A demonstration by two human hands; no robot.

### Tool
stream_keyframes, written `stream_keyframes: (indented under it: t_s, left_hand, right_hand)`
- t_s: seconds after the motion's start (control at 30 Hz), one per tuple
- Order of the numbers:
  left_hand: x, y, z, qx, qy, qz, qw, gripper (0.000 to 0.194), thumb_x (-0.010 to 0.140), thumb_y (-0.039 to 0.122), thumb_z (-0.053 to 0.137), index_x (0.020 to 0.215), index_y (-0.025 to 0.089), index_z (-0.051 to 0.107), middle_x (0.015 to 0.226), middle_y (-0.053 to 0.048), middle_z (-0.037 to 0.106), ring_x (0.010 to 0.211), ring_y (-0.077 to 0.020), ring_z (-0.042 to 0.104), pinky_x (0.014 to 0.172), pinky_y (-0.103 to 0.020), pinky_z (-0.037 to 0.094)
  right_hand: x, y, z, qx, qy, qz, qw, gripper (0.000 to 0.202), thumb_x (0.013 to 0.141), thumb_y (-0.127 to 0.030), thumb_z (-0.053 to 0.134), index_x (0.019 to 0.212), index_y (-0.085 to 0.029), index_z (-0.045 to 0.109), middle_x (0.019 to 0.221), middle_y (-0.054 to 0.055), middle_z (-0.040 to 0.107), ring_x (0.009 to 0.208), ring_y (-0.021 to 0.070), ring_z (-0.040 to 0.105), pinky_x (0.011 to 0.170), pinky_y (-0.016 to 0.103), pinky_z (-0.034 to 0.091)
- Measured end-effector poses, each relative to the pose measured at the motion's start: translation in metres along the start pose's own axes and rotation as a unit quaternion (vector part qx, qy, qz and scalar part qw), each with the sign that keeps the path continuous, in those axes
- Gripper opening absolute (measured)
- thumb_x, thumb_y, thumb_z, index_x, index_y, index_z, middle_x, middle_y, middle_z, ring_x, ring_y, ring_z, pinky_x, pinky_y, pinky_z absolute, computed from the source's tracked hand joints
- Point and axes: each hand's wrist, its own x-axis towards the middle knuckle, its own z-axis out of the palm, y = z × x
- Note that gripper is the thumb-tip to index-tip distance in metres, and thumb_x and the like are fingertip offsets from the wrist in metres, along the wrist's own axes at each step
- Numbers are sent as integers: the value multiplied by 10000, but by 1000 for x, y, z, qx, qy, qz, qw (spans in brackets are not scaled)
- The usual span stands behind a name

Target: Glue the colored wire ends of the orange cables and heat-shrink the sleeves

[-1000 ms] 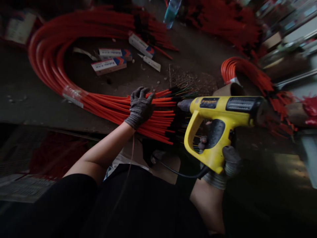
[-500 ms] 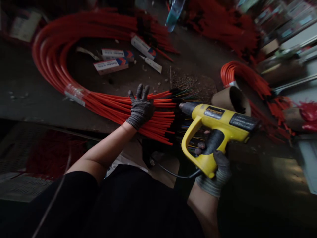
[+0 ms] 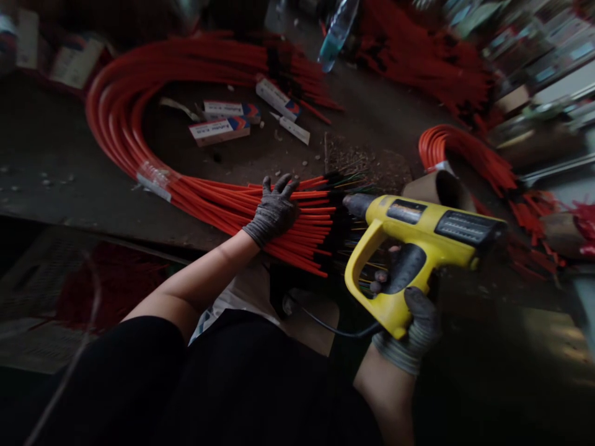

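Observation:
My left hand, in a grey glove, lies over a fanned row of orange cables, its fingers apart and slightly bent. Dark sleeves and thin coloured wires stick out from the cables' right ends. The cables curve back in a big loop, bound by clear tape with a white label. My gloved right hand is wrapped round the lower handle of a yellow heat gun. The gun's dark nozzle points left, close to the sleeved cable ends. A black cord runs from the handle's base.
Small printed boxes and a white tube lie inside the loop. A plastic bottle lies farther back. More orange cable bundles are at the right, beside a cardboard tube. A crate of red pieces sits below the table's left edge.
The whole view has shifted, so the table's things appear a little farther right and lower. My left hand's fingers bend more over the cables. The heat gun stays near the sleeved ends.

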Motion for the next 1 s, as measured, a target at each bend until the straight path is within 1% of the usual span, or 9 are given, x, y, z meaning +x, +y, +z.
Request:
stream_keyframes:
  t_s: [0.17, 0.27, 0.37, 0.43, 0.63, 0.73, 0.83, 0.93, 1.0]
  left_hand:
    - [1, 1, -3, -9, -14, -21, 1000, 263, 940, 322, 564, 929, 156, 768, 1523, -114, 537, 1499, -373, 366, 1249, -688, 188]
    - [3, 1, -3, -25, 19, -51, 998, 269, 935, 241, 539, 1089, 157, 743, 1500, -143, 541, 1450, -340, 431, 1230, -599, 311]
    - [5, -1, -2, -48, 55, -84, 994, 398, 907, 140, 508, 1274, 152, 664, 1466, -155, 548, 1394, -299, 488, 1183, -454, 418]
    - [5, -2, -1, -61, 74, -90, 991, 419, 895, 136, 520, 1296, 154, 642, 1436, -150, 560, 1366, -288, 508, 1168, -412, 433]
    - [6, -7, 0, -75, 124, -126, 981, 370, 941, 211, 515, 1300, 154, 584, 1330, -154, 594, 1249, -268, 581, 1081, -389, 483]
    - [6, -10, 4, -121, 165, -121, 971, 312, 1000, 238, 453, 1272, 138, 569, 1279, -161, 627, 1193, -228, 623, 1051, -348, 493]
    - [2, -11, 6, -170, 198, -94, 961, 279, 1041, 316, 407, 1176, 154, 589, 1119, -118, 697, 1035, -192, 680, 939, -312, 526]
    - [-3, -12, 4, -180, 186, -52, 965, 365, 1065, 401, 331, 1017, 174, 613, 881, -72, 704, 818, -175, 681, 783, -291, 525]
    - [-5, -13, 2, -182, 166, -21, 969, 453, 1074, 445, 269, 946, 185, 617, 809, -66, 692, 756, -176, 673, 738, -291, 509]
  right_hand:
    - [2, -2, 7, -20, -18, -4, 1000, 591, 604, -260, 776, 1186, -246, 673, 1199, 62, 662, 686, 138, 646, 518, 283, 567]
    - [6, 1, 12, -25, -18, -13, 999, 563, 605, -253, 784, 1156, -253, 669, 1176, 58, 675, 661, 133, 630, 537, 330, 595]
    - [10, 4, 16, -20, -18, -3, 1000, 576, 597, -241, 786, 1162, -246, 674, 1149, 50, 669, 668, 136, 636, 572, 359, 616]
    - [11, 5, 16, -17, -18, 1, 1000, 580, 597, -252, 783, 1167, -249, 676, 1153, 44, 662, 677, 141, 643, 583, 367, 620]
    - [9, 6, 14, -17, -16, -15, 1000, 557, 620, -239, 760, 1168, -256, 660, 1172, 48, 664, 666, 146, 643, 580, 383, 615]
    - [8, 4, 14, -19, 1, -20, 1000, 598, 595, -233, 771, 1182, -251, 653, 1152, 43, 663, 671, 143, 636, 555, 351, 595]
    - [7, 2, 13, -20, 5, -21, 1000, 638, 579, -228, 768, 1204, -258, 643, 1160, 40, 661, 675, 133, 631, 530, 298, 561]
    - [5, 0, 13, -24, 4, -17, 1000, 654, 582, -232, 764, 1221, -278, 637, 1181, 38, 663, 673, 132, 639, 515, 276, 544]
    - [5, 1, 14, -27, 1, -19, 999, 640, 577, -237, 765, 1204, -280, 646, 1175, 35, 672, 656, 135, 636, 506, 288, 551]
